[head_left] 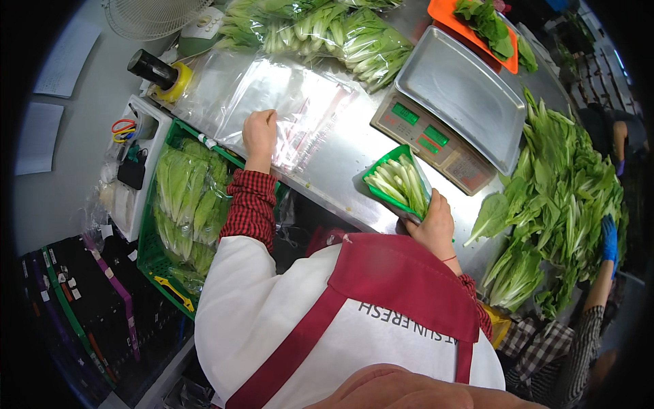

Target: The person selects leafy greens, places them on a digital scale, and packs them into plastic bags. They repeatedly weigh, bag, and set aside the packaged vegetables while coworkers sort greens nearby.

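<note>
My right hand grips a green plastic holder, which tilts above the steel table near its front edge. Leafy greens lie in the holder with their pale stalk ends facing up and away from me. Clear film seems to wrap the holder's right side. My left hand, its fingers curled together, is over a stack of clear plastic bags with red-lined edges. Glare and the hand itself hide whether a bag is pinched between the fingertips.
A digital scale with a steel pan stands beyond my right hand. Loose greens are heaped at right, where a co-worker's blue-gloved hand reaches in. Bagged greens lie at the back; a green crate holds more at left.
</note>
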The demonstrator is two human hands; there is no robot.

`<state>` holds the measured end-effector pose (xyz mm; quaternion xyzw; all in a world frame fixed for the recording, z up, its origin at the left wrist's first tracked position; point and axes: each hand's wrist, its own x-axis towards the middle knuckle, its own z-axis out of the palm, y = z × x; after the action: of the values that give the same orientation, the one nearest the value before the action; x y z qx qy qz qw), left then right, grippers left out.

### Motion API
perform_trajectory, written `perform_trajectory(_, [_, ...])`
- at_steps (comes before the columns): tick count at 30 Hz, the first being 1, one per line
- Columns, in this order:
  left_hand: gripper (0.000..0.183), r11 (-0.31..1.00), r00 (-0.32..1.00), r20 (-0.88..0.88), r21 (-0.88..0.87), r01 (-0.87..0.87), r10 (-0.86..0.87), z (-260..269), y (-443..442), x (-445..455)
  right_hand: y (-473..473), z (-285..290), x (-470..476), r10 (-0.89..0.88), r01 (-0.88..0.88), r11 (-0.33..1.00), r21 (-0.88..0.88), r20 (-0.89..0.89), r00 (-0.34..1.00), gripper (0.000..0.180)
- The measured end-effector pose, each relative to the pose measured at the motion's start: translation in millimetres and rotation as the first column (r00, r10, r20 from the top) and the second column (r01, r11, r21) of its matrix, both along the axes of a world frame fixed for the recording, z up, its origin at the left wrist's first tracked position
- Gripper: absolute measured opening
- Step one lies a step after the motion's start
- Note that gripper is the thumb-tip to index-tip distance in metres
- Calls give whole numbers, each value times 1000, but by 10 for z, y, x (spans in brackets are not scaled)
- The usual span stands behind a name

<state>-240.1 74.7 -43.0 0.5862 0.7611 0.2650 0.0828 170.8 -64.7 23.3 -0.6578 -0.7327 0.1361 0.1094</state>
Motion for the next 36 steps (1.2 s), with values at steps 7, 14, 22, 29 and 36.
perform_trajectory(7, [32, 995, 975, -207, 85, -61, 78, 22, -62, 473, -20, -53, 18, 8, -8, 1000, 24, 4, 1000, 86])
perform_trajectory(14, [18, 992, 984, 153, 74, -104, 92, -36, 44, 130, -18, 6, 18, -4, 4, 1000, 12, -4, 1000, 81])
perform_trajectory(22, [26, 978, 886, 416, 120, 170, -205, 6, 8, 169, 317, 431, 54, -28, -71, 979, -191, -472, 881, 56])
perform_trajectory(29, [8, 951, 608, 743, 124, 284, -279, 677, -561, 1171, 581, 178, -335, 306, -361, 902, -238, -239, 922, 67])
perform_trajectory(36, [8, 860, 808, 298, 225, 457, -507, 1114, -808, 1188, 517, 42, -263, 77, -162, 969, -185, -397, 915, 59])
